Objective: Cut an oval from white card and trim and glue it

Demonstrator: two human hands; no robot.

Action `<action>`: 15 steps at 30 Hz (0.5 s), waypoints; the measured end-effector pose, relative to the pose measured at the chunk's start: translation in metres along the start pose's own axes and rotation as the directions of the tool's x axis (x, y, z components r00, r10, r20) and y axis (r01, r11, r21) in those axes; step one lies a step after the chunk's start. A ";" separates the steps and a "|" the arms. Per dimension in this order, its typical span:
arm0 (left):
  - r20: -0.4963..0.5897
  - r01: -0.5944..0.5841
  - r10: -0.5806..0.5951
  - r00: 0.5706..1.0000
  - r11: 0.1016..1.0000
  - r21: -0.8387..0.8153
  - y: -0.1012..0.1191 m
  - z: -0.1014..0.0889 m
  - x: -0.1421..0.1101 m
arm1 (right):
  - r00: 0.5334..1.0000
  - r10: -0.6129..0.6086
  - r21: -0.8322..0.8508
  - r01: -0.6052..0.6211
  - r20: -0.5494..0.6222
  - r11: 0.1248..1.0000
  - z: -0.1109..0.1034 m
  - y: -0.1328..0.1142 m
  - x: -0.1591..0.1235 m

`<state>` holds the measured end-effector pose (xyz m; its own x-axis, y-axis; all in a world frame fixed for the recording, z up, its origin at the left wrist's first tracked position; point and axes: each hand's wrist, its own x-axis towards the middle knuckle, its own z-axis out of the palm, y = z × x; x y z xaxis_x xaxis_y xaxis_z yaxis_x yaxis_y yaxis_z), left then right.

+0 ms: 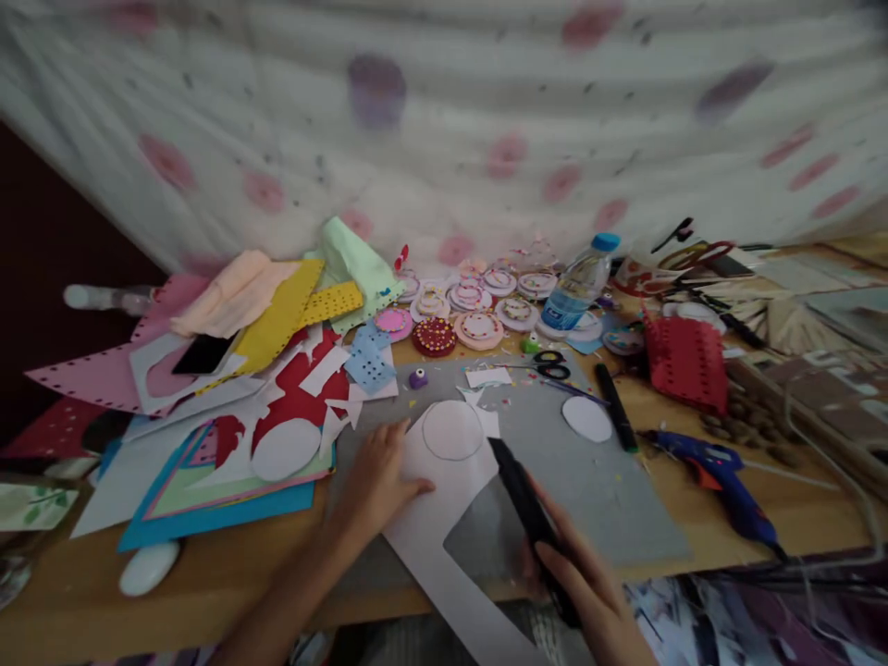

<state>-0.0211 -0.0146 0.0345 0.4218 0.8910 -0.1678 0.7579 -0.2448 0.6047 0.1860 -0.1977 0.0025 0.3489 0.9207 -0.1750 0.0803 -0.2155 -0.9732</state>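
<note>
A white sheet of paper (pixel 444 504) with a circle drawn in pencil lies on the grey mat (pixel 589 499), its lower strip hanging past the table's front edge. My left hand (pixel 378 476) rests flat on the paper's left side, thumb spread from the fingers, left of the drawn circle. Wrapped in my right hand (pixel 579 573) is a black utility knife (pixel 524 504), tilted with its tip near the paper's right edge, close to the circle. A cut-out white disc (pixel 586 419) lies on the mat to the right; another white disc (pixel 286 449) sits on scraps at left.
Behind the mat are scissors (pixel 551 365), decorated round pieces (pixel 435 337) and a water bottle (pixel 574 287). A black marker (pixel 616 407), blue glue gun (pixel 721 476) and red felt piece (pixel 686 361) lie right. Coloured sheets (pixel 228 518) and a white computer mouse (pixel 149 567) are left.
</note>
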 end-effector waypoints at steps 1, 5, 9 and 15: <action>0.007 0.030 -0.030 1.000 0.999 -0.031 0.000 -0.001 0.004 | 1.000 -0.013 -0.012 0.013 0.016 1.000 0.002 0.003 -0.002; 0.139 0.021 -0.005 0.990 0.993 -0.117 0.000 -0.019 0.008 | 0.996 -0.021 -0.014 0.022 0.087 1.000 0.010 0.015 0.010; 0.210 0.059 0.009 0.978 0.947 -0.316 0.011 -0.052 -0.016 | 0.966 -0.197 -0.107 0.181 -0.166 0.978 0.005 0.010 0.041; 0.020 0.236 -0.371 0.928 0.545 -0.804 0.019 -0.054 -0.069 | 0.910 -0.320 -0.181 0.280 -0.262 0.943 -0.024 -0.020 0.060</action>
<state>-0.0626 -0.0600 0.0992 0.1202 0.9103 -0.3962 0.1125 0.3840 0.9165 0.2275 -0.1463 0.0151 0.5364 0.8220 0.1914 0.3423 -0.0046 -0.9396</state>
